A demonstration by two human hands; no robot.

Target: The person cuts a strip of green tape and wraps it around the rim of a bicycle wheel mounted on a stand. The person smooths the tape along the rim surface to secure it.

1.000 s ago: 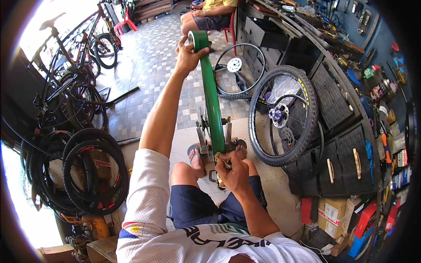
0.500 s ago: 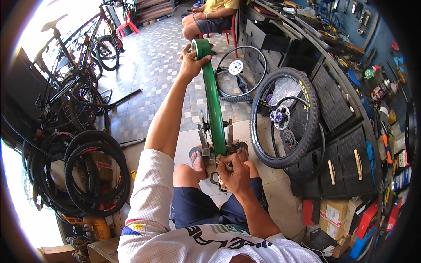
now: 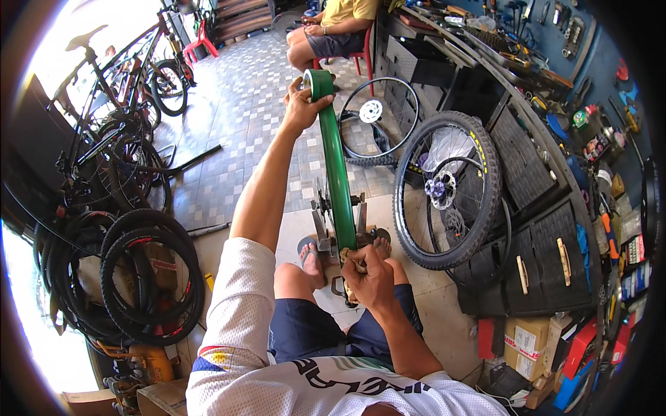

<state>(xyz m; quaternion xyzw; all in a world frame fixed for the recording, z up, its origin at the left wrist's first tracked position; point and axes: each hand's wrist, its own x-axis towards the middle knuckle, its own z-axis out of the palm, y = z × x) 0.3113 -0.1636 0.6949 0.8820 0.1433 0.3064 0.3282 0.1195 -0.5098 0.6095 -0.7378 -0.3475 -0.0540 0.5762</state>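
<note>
A roll of green tape (image 3: 322, 82) is held out at arm's length in my left hand (image 3: 302, 109), fingers wrapped round its side. From the roll a wide strip of green tape (image 3: 336, 163) runs taut toward me, over a spoked wheel in a metal wheel stand (image 3: 322, 227) between my feet. The strip hides most of the wheel's rim. At the strip's near end, my right hand (image 3: 372, 279) is closed, its fingers pinching a crumpled tan rag (image 3: 345, 258) against the wheel. The tape's very end is hidden there.
A mountain bike wheel with tyre (image 3: 447, 191) leans against black cabinets at right; a bare wheel (image 3: 378, 118) lies beyond. Tyres (image 3: 149, 277) are piled at left, below parked bicycles (image 3: 114, 97). A tool-covered workbench (image 3: 527, 90) lines the right. A seated person (image 3: 340, 28) is at the far end.
My left hand and the tape roll sit slightly lower in view, with the scene shifted a little too. Both hands keep their holds, and the strip stays taut.
</note>
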